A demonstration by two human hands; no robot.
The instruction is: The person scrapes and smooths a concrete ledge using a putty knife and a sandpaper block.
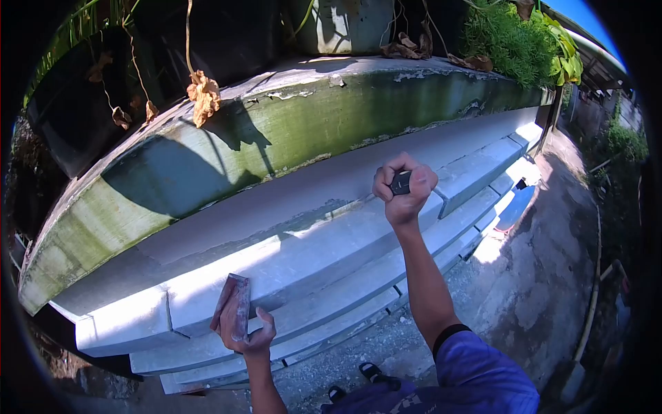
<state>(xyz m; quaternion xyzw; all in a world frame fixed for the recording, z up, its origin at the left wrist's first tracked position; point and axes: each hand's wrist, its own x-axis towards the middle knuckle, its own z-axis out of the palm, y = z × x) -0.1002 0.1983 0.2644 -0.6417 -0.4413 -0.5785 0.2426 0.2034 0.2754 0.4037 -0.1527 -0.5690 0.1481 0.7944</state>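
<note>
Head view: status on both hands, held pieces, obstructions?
Left hand holding dusty reddish-brown flat piece. Right hand closed on small black object. Contact with pale grey stepped ledge unclear. Nothing seen blocking; crinkled brown dried leaf hangs apart.

Dull smeared tool [241, 303], matt stone-like slabs [303, 261], rough flaking painted ledge [310, 124], cloth sleeve [476, 372]

Strong sunshine comes from up high, and a bit of bright blue sky [589, 17] shows at the top right. At the left, the pale blocks [127, 321] shine so white that their small marks are hard to see. Dark shadows with clear edges lie on the green wall [310, 127] (one looks like a big hump). The black pots [227, 34] are very dim. Black corners make the picture round, and its edges look bent and soft.
</note>
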